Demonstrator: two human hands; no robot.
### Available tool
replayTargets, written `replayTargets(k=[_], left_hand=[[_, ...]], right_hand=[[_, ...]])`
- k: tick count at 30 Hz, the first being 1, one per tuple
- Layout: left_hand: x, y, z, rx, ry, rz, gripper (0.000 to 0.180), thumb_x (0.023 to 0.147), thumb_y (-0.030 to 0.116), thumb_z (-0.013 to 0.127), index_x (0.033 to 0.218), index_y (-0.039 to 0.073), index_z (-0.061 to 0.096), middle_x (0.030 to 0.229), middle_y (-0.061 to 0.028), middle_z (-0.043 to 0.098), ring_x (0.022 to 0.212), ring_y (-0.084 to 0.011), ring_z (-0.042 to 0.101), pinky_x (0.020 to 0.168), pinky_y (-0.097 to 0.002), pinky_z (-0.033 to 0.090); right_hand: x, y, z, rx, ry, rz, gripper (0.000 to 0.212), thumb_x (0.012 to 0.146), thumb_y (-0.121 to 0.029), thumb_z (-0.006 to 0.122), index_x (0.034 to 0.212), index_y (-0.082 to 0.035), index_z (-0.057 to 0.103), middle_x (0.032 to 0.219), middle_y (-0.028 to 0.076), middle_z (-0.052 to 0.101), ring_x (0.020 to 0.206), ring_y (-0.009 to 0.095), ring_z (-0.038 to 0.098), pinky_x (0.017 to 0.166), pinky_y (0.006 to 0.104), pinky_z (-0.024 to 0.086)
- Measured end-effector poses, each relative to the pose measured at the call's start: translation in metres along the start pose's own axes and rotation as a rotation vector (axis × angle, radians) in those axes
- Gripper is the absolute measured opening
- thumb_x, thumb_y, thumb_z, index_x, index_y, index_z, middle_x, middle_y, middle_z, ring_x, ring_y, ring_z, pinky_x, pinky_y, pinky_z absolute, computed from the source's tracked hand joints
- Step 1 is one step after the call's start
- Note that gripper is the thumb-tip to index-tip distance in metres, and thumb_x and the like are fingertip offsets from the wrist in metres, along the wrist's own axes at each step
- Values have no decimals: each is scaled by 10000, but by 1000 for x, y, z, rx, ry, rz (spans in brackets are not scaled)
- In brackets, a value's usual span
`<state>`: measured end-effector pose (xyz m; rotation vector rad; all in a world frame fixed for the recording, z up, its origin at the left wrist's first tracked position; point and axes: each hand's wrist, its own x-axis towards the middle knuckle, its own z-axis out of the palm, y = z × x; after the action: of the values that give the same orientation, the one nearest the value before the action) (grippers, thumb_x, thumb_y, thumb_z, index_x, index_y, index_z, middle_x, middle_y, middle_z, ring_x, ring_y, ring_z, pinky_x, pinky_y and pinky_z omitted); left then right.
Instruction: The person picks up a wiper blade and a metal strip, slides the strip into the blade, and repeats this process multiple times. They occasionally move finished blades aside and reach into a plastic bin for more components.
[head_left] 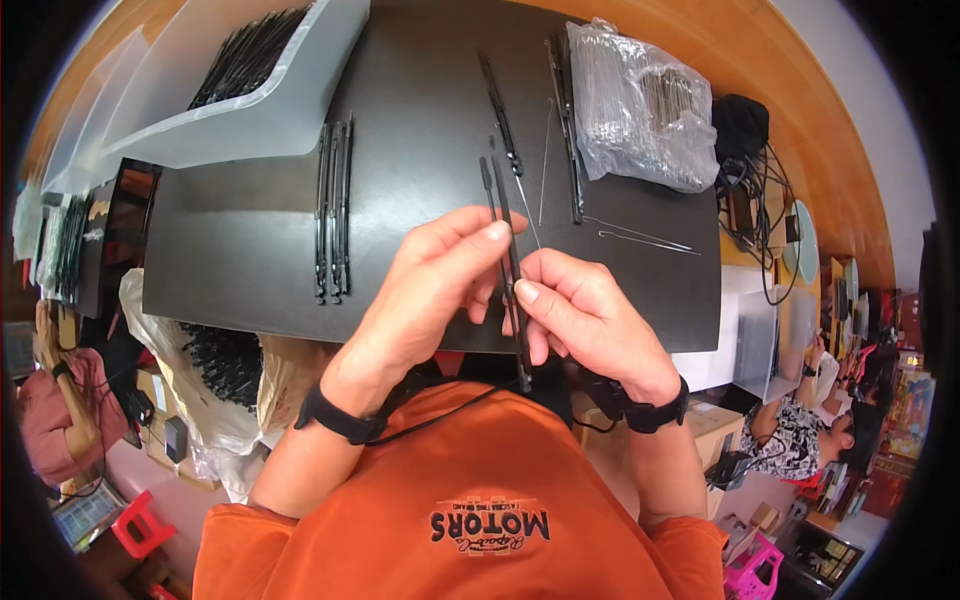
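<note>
A long, slim black rod-like piece is held between both hands over the near edge of the dark table, its far end pointing away from me. A second thin black tip shows alongside it; I cannot tell whether they are joined. My left hand pinches the upper part between thumb and fingers. My right hand grips it lower down, thumb on top. Beyond my hands lies another black rod, with a thin metal wire running from its near end.
Several black rods lie left on the table. A translucent bin of rods stands far left. Far right are a plastic bag of metal wires, black rods, loose hooked wires and tangled cables. Other people sit at both sides.
</note>
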<state>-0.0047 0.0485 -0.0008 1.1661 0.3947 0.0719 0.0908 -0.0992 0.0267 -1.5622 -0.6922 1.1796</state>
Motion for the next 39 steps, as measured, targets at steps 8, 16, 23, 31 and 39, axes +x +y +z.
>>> replayTargets(k=[8, 16, 23, 31, 39], left_hand=[[-2, -2, 5, -141, 14, 8, 191, 907, 238, 597, 926, 48, 591, 701, 26, 529, 577, -53, 482, 500, -191, 416], [-9, -3, 15, 80, 205, 51, 201, 920, 258, 578, 825, 86, 535, 703, -16, 571, 494, -55, 464, 433, -179, 370], [-15, -1, 0, 98, 287, 103, 280, 947, 319, 524, 788, 91, 491, 684, -54, 608, 464, -48, 478, 404, -170, 365], [-17, -6, -7, 22, 308, 122, 284, 949, 337, 514, 800, 96, 495, 662, -61, 589, 441, -63, 478, 392, -179, 367], [-18, -6, -19, 5, 328, 151, 284, 942, 335, 525, 794, 94, 496, 654, -63, 589, 433, -64, 474, 380, -179, 359]], right_hand=[[-9, 14, 9, 32, 75, -47, 201, 954, -177, 492, 874, -3, 554, 680, 27, 591, 521, 62, 540, 482, 216, 431], [-14, 28, 13, 9, 205, -50, 158, 916, -143, 557, 843, -3, 561, 615, 59, 580, 504, 135, 572, 480, 277, 455], [-34, 37, -27, -1030, 520, -256, 368, 865, -225, 592, 1192, -69, 525, 1009, 123, 487, 915, 280, 531, 722, 390, 446], [-13, 46, 4, -1367, 445, -272, 547, 806, -356, 633, 1262, -80, 511, 1223, 161, 440, 1068, 287, 432, 876, 412, 338], [-64, 74, 26, -1331, 414, -379, 765, 569, -307, 819, 1255, -150, 519, 1371, 155, 374, 1188, 270, 398, 904, 413, 313]])
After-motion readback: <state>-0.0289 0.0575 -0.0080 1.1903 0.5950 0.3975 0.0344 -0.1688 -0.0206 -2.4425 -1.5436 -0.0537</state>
